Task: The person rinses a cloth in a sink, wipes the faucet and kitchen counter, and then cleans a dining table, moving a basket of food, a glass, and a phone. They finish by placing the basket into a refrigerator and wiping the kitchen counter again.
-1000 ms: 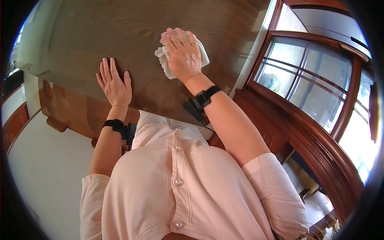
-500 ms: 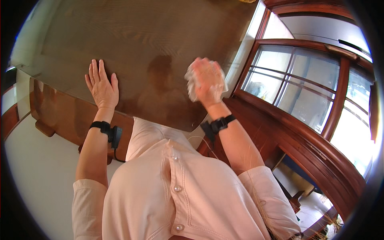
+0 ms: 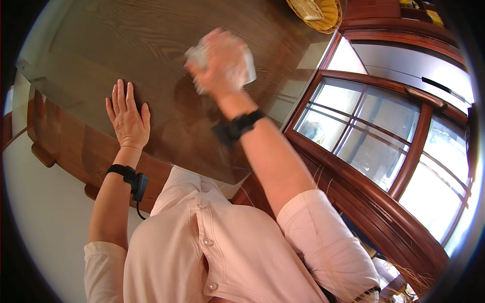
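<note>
White cloth [image 3: 247, 63] bunched under right hand [image 3: 220, 63], pressed on glass-topped wooden table [image 3: 126, 40]. Left hand [image 3: 129, 118] flat, fingers spread, bracing near edge. Risk: wide swipe could reach yellow wicker basket [image 3: 316, 12] at far edge and shove it.

White cloth [image 3: 248, 65], brown wood-grained table [image 3: 126, 40], yellow woven basket [image 3: 323, 12], black wristbands [image 3: 237, 126].
</note>
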The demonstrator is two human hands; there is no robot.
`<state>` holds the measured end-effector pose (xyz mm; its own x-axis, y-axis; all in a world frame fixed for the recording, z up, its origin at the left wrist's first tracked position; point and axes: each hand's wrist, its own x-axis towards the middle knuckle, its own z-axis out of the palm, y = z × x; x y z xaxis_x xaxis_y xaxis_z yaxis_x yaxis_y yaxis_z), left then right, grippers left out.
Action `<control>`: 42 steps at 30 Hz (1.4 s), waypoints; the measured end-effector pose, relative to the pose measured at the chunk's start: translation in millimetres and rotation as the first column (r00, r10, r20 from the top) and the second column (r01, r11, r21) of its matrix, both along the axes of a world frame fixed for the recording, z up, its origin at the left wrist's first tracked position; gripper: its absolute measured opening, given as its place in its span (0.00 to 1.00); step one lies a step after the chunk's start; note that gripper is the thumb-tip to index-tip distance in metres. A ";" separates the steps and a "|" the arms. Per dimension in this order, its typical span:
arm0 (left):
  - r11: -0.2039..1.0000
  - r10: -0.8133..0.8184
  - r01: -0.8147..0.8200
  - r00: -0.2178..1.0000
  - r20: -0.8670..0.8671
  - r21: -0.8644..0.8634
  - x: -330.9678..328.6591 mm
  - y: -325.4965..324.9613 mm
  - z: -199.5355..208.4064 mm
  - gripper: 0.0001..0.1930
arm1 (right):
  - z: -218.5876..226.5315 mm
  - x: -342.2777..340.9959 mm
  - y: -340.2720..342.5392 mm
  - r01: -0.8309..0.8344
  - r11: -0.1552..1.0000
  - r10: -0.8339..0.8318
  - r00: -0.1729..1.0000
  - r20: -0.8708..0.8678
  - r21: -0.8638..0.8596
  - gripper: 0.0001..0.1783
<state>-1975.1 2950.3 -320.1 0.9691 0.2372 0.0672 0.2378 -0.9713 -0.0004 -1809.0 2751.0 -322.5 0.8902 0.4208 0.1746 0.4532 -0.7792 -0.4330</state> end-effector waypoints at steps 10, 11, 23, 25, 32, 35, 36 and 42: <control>0.990 0.091 -0.095 0.995 -0.040 -0.104 6.7 1.6 12.2 0.33 | -20.5 -158.5 -114.1 -0.005 0.993 0.013 0.998 0.065 -0.120 0.35; 0.985 0.076 -0.079 0.997 -0.026 -0.150 8.8 -0.3 14.7 0.33 | -26.1 -156.6 -126.6 0.156 0.971 -0.135 0.983 0.122 -0.183 0.35; 0.098 0.603 0.204 0.766 0.221 -0.974 -28.7 66.2 23.8 0.24 | -12.1 -23.6 144.9 -0.475 0.879 0.459 0.866 0.197 0.040 0.31; 0.058 0.703 0.205 0.687 0.186 -0.977 -60.4 87.0 31.3 0.25 | -9.3 -36.0 175.7 -0.595 0.800 0.574 0.795 0.199 0.072 0.30; -0.067 0.907 0.017 0.418 -0.053 -0.998 -150.3 39.5 31.6 0.28 | 1.5 -99.3 118.3 -0.949 0.261 0.955 0.280 0.094 0.178 0.25; -0.157 0.882 -0.026 0.446 -0.152 -0.987 -147.7 -32.2 15.2 0.29 | 0.5 -95.1 37.1 -0.978 0.142 0.990 0.144 0.002 0.149 0.29; -0.210 0.864 -0.087 0.450 -0.226 -0.974 -141.1 -59.3 11.3 0.31 | -0.8 -92.4 6.4 -0.979 0.138 0.990 0.140 0.005 0.150 0.29; 0.121 0.888 -0.453 0.447 -0.108 -0.883 -98.6 -155.6 -49.9 0.47 | -12.1 -41.3 -147.3 -0.914 0.406 0.909 0.405 0.102 0.007 0.20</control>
<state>-2073.7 2794.7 -370.0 0.2741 0.9191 -0.2832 0.5467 0.0934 0.8321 -1850.3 2603.8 -334.6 -0.0306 0.9631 0.2673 0.9107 0.1371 -0.3896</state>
